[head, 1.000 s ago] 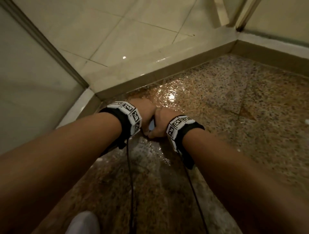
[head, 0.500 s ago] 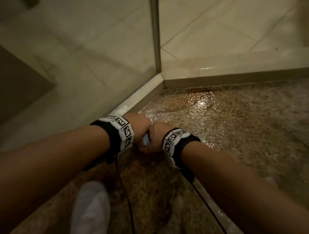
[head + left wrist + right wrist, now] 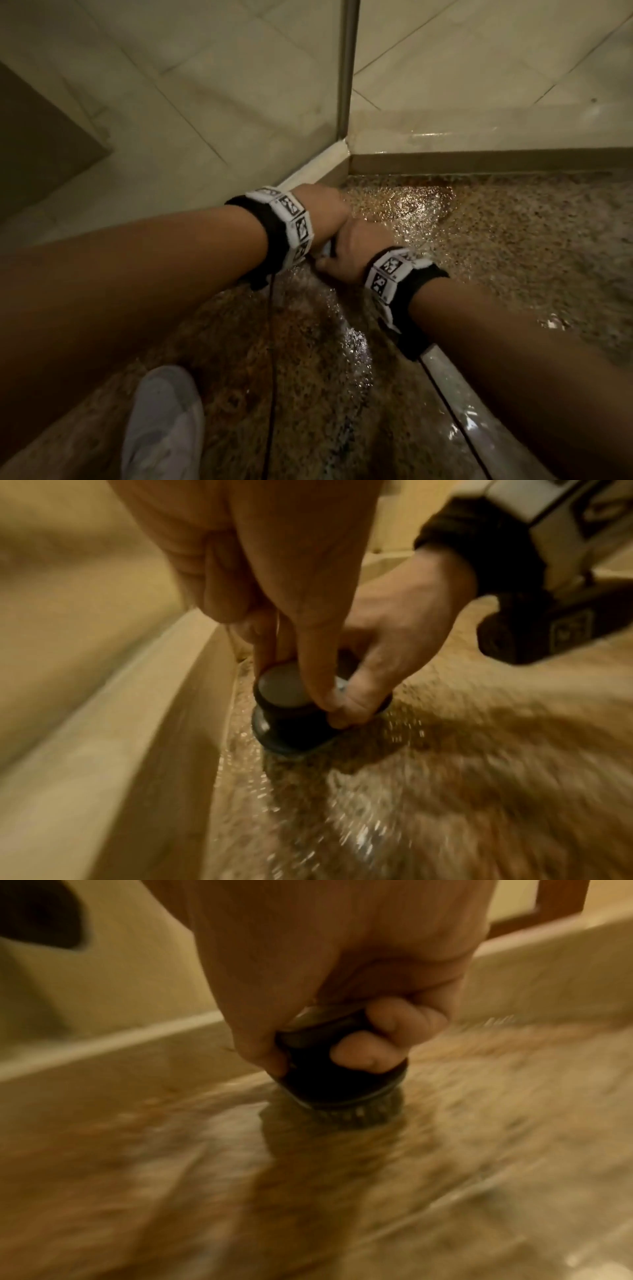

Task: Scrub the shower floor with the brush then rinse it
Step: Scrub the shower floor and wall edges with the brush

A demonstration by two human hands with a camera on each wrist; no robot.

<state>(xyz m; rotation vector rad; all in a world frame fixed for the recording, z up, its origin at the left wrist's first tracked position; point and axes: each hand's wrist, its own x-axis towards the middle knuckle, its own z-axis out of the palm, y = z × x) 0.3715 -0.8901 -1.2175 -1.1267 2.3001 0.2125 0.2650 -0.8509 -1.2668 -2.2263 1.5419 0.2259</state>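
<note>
A small round dark brush (image 3: 291,718) with a pale top stands bristles-down on the wet speckled shower floor (image 3: 513,246), close to the left curb. Both hands hold it. My left hand (image 3: 308,666) pinches its top from above, and in the head view this hand (image 3: 325,219) lies just left of the right one. My right hand (image 3: 346,993) wraps its curled fingers (image 3: 394,1020) round the brush (image 3: 325,1077). In the head view the right hand (image 3: 356,253) covers nearly all of the brush (image 3: 327,248). Both wrist views are blurred by motion.
A raised pale curb (image 3: 308,174) edges the floor on the left and at the back. A metal post (image 3: 347,68) with glass panels rises from the corner. A white shoe (image 3: 164,421) stands on the floor near me. Thin black cables (image 3: 272,342) hang from the wristbands.
The head view has swung left and come closer. Both hands, still gripping the brush, have slid over the wet floor toward the left curb near the corner post.
</note>
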